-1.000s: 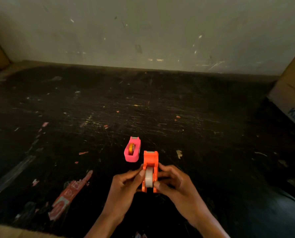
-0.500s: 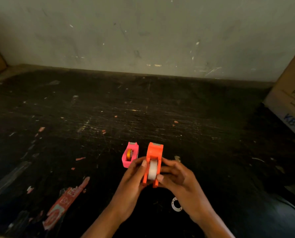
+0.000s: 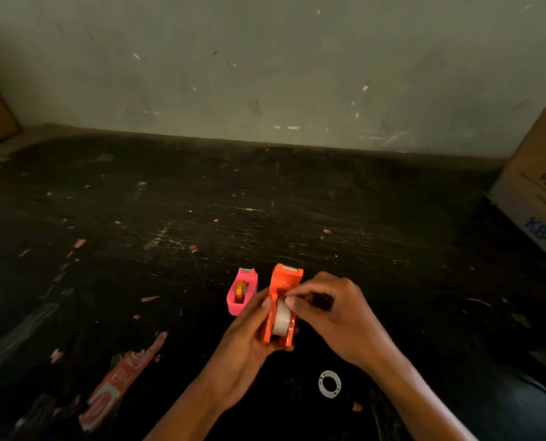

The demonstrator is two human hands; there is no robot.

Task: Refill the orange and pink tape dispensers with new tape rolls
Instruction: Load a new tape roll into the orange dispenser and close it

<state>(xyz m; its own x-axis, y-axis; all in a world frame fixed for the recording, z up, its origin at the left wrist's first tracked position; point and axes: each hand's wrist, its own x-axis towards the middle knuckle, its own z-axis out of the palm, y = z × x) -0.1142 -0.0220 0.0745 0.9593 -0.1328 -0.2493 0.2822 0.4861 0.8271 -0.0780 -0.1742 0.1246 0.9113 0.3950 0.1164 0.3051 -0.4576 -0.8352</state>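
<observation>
L hand (image 3: 249,332) wraps the orange dispenser (image 3: 286,281); R hand (image 3: 332,313) fingers pinch at its white roll (image 3: 281,318).

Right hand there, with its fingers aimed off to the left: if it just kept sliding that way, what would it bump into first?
The right hand already pinches at the tape roll in the orange dispenser. Past that, probably the left hand's thumb, then the pink dispenser, though depth is hard to judge.

Left hand (image 3: 249,338) cradles the orange dispenser (image 3: 283,300) at lower centre; right hand (image 3: 335,316) pinches its white roll (image 3: 279,318).
</observation>
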